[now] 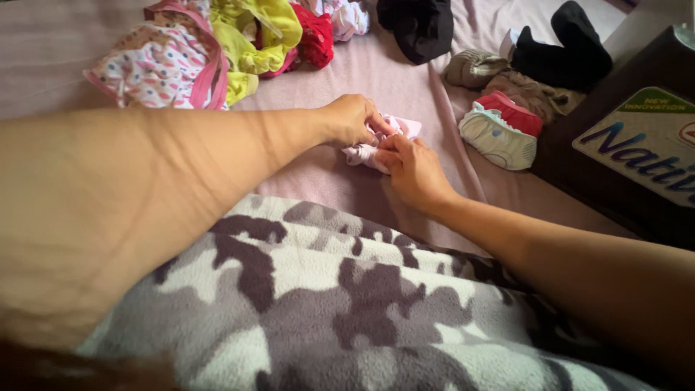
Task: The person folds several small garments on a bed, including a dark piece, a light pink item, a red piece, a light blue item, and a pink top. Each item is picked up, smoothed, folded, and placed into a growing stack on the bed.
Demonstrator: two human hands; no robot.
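Observation:
My left hand and my right hand meet on a small pale pink and white garment lying on the mauve bedsheet. Both hands pinch the bunched cloth, left from above, right from below. Most of the garment is hidden under my fingers.
A heap of small clothes lies at the back: a dotted pink-trimmed piece, yellow-green pieces, a red one, black garments. Folded small items and black socks sit at right beside a dark box. A camouflage fleece blanket covers the foreground.

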